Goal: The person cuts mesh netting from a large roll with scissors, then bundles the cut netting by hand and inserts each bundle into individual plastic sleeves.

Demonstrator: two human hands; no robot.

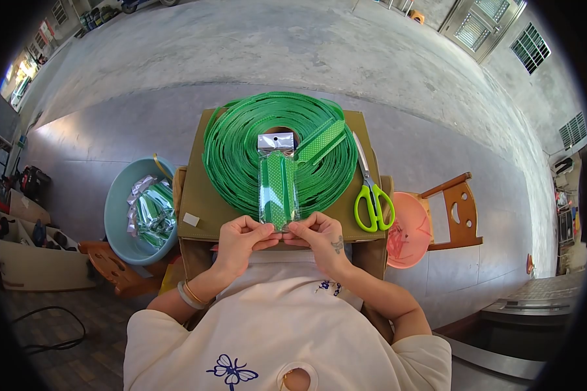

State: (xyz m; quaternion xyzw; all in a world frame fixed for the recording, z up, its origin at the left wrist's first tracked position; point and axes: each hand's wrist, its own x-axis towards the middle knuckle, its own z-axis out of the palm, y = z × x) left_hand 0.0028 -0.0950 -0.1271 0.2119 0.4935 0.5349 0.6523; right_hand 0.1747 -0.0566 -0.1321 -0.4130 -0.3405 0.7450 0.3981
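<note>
A clear plastic packet [278, 186] with folded green dotted ribbon inside lies over the front of a large green ribbon roll [235, 166]. My left hand [243, 241] pinches the packet's lower left corner between thumb and fingers. At the lower right corner, my right hand [318, 240] pinches it the same way. The ribbon's loose end [323, 140] lies across the roll beside the packet. Green-handled scissors [373, 202] rest to the right of the roll, blades pointing away from me.
The roll sits on an olive box top [199, 189] with a small white piece [191, 219]. A blue basin [119, 202] of filled packets stands at left, beside a wooden chair [120, 267]. At right are a pink basin [414, 225] and another wooden chair [462, 212].
</note>
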